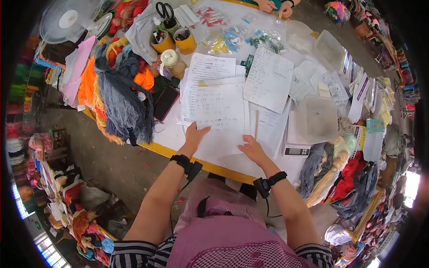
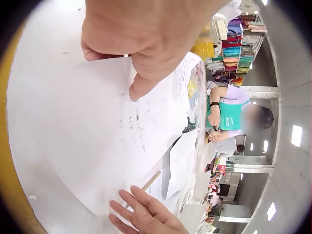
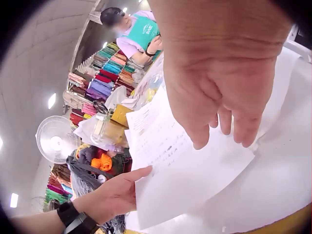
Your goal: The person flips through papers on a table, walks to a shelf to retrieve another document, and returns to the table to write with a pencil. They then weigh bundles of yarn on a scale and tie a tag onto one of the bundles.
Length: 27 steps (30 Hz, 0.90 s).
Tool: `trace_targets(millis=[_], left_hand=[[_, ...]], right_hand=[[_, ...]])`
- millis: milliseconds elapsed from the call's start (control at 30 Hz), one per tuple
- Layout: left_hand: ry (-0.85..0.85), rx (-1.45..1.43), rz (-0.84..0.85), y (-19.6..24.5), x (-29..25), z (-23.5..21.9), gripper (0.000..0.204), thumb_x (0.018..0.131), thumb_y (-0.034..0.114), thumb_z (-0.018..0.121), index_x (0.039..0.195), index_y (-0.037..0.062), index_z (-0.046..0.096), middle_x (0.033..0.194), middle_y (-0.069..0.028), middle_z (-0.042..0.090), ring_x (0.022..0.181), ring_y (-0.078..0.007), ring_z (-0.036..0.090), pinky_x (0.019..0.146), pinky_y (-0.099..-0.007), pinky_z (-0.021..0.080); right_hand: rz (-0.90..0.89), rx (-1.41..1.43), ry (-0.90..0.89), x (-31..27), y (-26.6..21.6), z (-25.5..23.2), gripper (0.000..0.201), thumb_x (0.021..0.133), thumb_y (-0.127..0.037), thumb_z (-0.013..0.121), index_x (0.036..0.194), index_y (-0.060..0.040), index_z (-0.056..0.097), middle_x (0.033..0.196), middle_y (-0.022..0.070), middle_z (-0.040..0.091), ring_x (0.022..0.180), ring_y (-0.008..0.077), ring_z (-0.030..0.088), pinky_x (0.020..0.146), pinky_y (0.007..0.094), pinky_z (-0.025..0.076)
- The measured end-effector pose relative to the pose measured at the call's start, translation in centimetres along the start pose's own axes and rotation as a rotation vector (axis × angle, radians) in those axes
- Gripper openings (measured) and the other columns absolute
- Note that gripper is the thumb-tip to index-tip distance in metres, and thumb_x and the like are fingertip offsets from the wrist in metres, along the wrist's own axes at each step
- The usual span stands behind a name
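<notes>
A white sheet of paper with handwriting (image 1: 223,114) lies near the table's front edge, over other papers. My left hand (image 1: 195,136) pinches its left edge, thumb on top and the other fingers tucked behind, as the right wrist view shows. My right hand (image 1: 254,151) hovers by the sheet's right edge, fingers loosely bent and holding nothing. In the left wrist view the right hand's fingers (image 2: 139,212) are spread beside the paper. A thin stick-like pencil (image 1: 257,124) lies just beyond the right hand on another sheet.
Left of the papers are a phone (image 1: 166,103), grey yarn (image 1: 120,98), a lidded jar (image 1: 173,64) and yellow pen cups (image 1: 185,41). To the right stands a scale (image 1: 296,151) with a plastic container (image 1: 318,118). Another person (image 2: 229,114) stands across the table.
</notes>
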<state>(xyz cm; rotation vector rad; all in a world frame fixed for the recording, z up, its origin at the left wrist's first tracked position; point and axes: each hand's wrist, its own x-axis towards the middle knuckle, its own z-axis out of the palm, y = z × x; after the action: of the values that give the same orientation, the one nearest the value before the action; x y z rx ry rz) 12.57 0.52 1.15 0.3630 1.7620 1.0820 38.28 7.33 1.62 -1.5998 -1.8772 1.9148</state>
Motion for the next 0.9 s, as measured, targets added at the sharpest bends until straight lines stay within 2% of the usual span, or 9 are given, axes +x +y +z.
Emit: trace_targets(millis=[133, 233, 333, 400, 500, 633, 700, 833, 900], left_hand=[[0.070, 0.099, -0.022, 1.8, -0.1, 0.8, 0.037, 0.078, 0.020, 0.071, 0.104, -0.0031, 0.058, 0.094, -0.0101, 0.063, 0.082, -0.0196, 0.061, 0.068, -0.0325, 0.050], [0.040, -0.244, -0.183, 3.2, -0.4, 1.5, 0.038, 0.079, 0.020, 0.070, 0.108, -0.0022, 0.058, 0.100, -0.0095, 0.063, 0.085, -0.0185, 0.060, 0.070, -0.0323, 0.049], [-0.159, -0.077, -0.296, 1.8, 0.8, 0.7, 0.039, 0.082, 0.018, 0.066, 0.115, -0.0003, 0.058, 0.105, -0.0092, 0.064, 0.090, -0.0185, 0.061, 0.075, -0.0307, 0.049], [-0.160, 0.119, 0.171, 0.9, 0.4, 0.8, 0.036, 0.086, 0.013, 0.061, 0.120, 0.0006, 0.056, 0.108, -0.0084, 0.064, 0.092, -0.0183, 0.061, 0.080, -0.0293, 0.047], [-0.161, 0.332, 0.481, 2.5, -2.3, -0.6, 0.035, 0.088, 0.006, 0.057, 0.122, 0.0003, 0.055, 0.111, -0.0086, 0.064, 0.094, -0.0181, 0.060, 0.083, -0.0293, 0.047], [-0.262, 0.146, 0.389, 4.8, -6.3, -2.1, 0.031, 0.088, 0.004, 0.057, 0.119, -0.0002, 0.056, 0.106, -0.0078, 0.065, 0.092, -0.0153, 0.060, 0.083, -0.0277, 0.047], [-0.361, 0.040, 0.369, 5.6, -7.5, -2.9, 0.026, 0.086, 0.002, 0.059, 0.112, 0.0014, 0.057, 0.106, -0.0083, 0.063, 0.096, -0.0135, 0.058, 0.086, -0.0262, 0.046], [-0.365, -0.188, 0.368, 5.1, -7.5, -3.0, 0.028, 0.082, 0.003, 0.063, 0.107, 0.0052, 0.050, 0.108, -0.0085, 0.058, 0.100, -0.0143, 0.055, 0.090, -0.0270, 0.045], [-0.334, -0.202, 0.327, 0.8, -4.9, -3.3, 0.028, 0.082, 0.004, 0.063, 0.108, 0.0052, 0.050, 0.106, -0.0082, 0.058, 0.099, -0.0145, 0.055, 0.089, -0.0270, 0.045]], right_hand=[[0.015, -0.011, 0.012, 0.5, 0.7, 0.0, 0.057, 0.084, -0.022, 0.066, 0.131, -0.0018, 0.043, 0.128, 0.0178, 0.053, 0.108, 0.0269, 0.057, 0.089, 0.0346, 0.047], [0.023, 0.028, 0.053, 0.3, 0.7, -0.6, 0.056, 0.082, -0.026, 0.067, 0.128, -0.0010, 0.045, 0.125, 0.0201, 0.054, 0.109, 0.0301, 0.057, 0.089, 0.0382, 0.047], [0.029, 0.011, 0.101, 0.2, 0.8, -1.3, 0.057, 0.081, -0.025, 0.069, 0.127, -0.0014, 0.045, 0.123, 0.0198, 0.055, 0.107, 0.0298, 0.058, 0.088, 0.0388, 0.048], [-0.001, -0.013, 0.126, 0.5, 1.1, -1.6, 0.061, 0.079, -0.024, 0.071, 0.129, -0.0015, 0.043, 0.122, 0.0197, 0.055, 0.107, 0.0288, 0.058, 0.089, 0.0390, 0.048], [-0.184, 0.046, 0.353, 0.2, 0.2, -1.1, 0.065, 0.077, -0.024, 0.074, 0.129, -0.0010, 0.043, 0.121, 0.0182, 0.056, 0.107, 0.0263, 0.057, 0.090, 0.0391, 0.048], [-0.289, 0.169, 0.455, 0.8, -2.3, -1.4, 0.059, 0.080, -0.024, 0.071, 0.127, -0.0013, 0.044, 0.120, 0.0140, 0.057, 0.107, 0.0216, 0.057, 0.090, 0.0352, 0.048], [-0.250, 1.049, 0.014, -1.1, -5.8, -3.1, 0.040, 0.083, -0.015, 0.066, 0.119, -0.0022, 0.051, 0.114, 0.0104, 0.058, 0.108, 0.0180, 0.055, 0.093, 0.0285, 0.044], [-0.553, 0.406, 0.057, -2.3, -7.7, -3.1, 0.025, 0.084, -0.008, 0.059, 0.108, -0.0048, 0.058, 0.103, 0.0021, 0.060, 0.099, 0.0134, 0.056, 0.089, 0.0252, 0.044], [-0.557, 0.365, 0.042, -1.8, -6.4, -1.9, 0.024, 0.084, -0.007, 0.059, 0.107, -0.0050, 0.058, 0.102, 0.0018, 0.060, 0.098, 0.0122, 0.056, 0.089, 0.0247, 0.043]])
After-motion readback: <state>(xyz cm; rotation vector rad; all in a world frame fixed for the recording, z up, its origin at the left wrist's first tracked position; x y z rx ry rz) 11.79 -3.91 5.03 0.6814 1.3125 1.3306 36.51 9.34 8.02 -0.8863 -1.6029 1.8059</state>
